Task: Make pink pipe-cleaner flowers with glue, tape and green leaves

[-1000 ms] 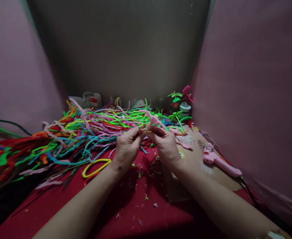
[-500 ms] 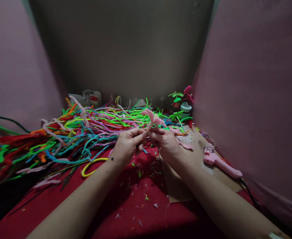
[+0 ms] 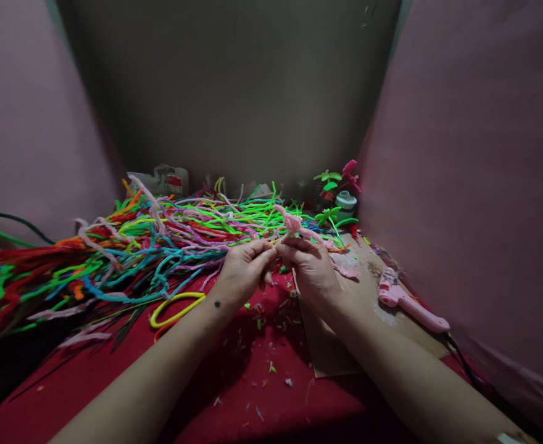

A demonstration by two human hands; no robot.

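From where I stand, a big tangled heap of fuzzy craft stems (image 3: 160,259) sprawls over the left of the red-covered bench (image 3: 262,407), in red, orange, green, blue and pink. A yellow loop (image 3: 179,296) lies at its near edge, just beside the left wrist. Next comes the left hand (image 3: 244,271), fingers pinched narrow on the thin stem of a pink fuzzy flower (image 3: 292,223). The flower sits up above the fingertips, in front of the heap, and the right hand (image 3: 315,265) grips the same stem, close against the left. Under the right forearm lies a brown board (image 3: 331,357); behind it stands a pale-lidded jar (image 3: 345,200), and a pink corded tool (image 3: 410,302) rests towards its right edge.
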